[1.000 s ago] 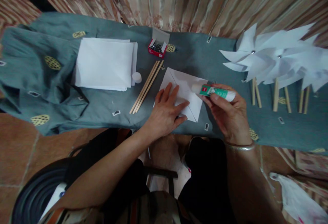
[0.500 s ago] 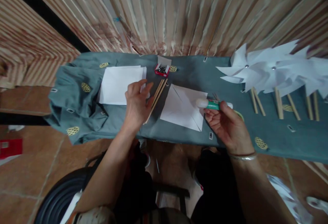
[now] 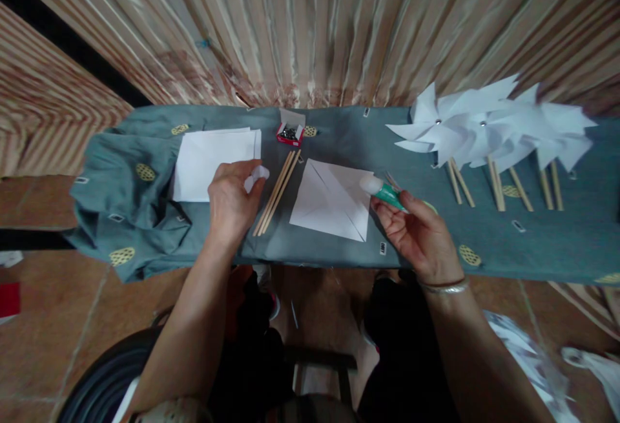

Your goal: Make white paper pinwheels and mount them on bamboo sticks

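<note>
Both forearms bare, no sleeves in view. Left hand (image 3: 232,200): no ring, no watch or band visible at the wrist. Right hand (image 3: 419,236): thin silver metal bangle (image 3: 445,288) sitting at the wrist, plain, slightly glossy. Fingernails short, no visible polish. Legs in black clothing, likely trousers, cut hard to tell. Bottom edge shows a bit of lighter garment at the chest, blurred, pattern unclear.
</note>
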{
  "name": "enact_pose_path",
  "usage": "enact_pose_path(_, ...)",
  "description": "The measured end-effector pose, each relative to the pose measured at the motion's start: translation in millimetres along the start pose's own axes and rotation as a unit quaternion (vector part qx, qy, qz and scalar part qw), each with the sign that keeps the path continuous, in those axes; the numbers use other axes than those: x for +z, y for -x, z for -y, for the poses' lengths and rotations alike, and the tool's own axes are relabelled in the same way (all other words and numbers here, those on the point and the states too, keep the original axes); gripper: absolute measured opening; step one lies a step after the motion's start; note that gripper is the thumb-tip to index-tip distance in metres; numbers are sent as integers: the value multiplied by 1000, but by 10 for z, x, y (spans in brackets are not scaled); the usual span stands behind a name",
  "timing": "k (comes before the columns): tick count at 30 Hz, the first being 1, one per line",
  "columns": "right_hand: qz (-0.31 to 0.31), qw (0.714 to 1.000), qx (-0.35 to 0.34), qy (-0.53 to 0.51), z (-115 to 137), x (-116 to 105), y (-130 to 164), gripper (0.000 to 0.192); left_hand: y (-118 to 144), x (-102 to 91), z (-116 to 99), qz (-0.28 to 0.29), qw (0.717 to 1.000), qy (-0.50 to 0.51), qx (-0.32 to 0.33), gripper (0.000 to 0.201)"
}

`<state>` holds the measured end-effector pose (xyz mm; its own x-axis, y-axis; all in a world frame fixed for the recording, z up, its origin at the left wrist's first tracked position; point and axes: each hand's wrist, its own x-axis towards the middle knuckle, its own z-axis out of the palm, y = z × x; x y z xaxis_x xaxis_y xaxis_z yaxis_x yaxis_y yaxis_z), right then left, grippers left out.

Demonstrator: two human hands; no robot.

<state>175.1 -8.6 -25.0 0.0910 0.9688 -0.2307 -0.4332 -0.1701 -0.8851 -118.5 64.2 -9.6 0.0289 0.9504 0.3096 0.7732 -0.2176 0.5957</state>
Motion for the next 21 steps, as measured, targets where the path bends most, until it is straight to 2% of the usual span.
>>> enact_pose_path(2,8,1000,1,16,-2,18,24,13,51,41,-131,-23,990,129,-51,31)
enact_pose_path(3,10,1000,6,13,-5,39,38,13,89,78,-205,-20,974,211,-84,31)
enact_pose_path(5,9,1000,20,-4,-16,94,67,15,179,167,-353,15,915,372,-157,29)
enact_pose_path(7,9,999,37,-21,-31,152,95,19,271,246,-477,46,847,484,-214,30)
enact_pose_path(10,17,998,48,-26,-50,214,132,22,374,303,-590,101,770,570,-268,33)
enact_pose_path(13,25,998,49,-33,-59,248,162,23,421,309,-634,145,714,616,-300,34)
enact_pose_path(16,13,998,52,-44,-63,274,183,23,432,316,-650,166,682,639,-316,35)
enact_pose_path(21,16,998,50,-35,-65,300,194,23,435,347,-664,159,678,643,-318,31)
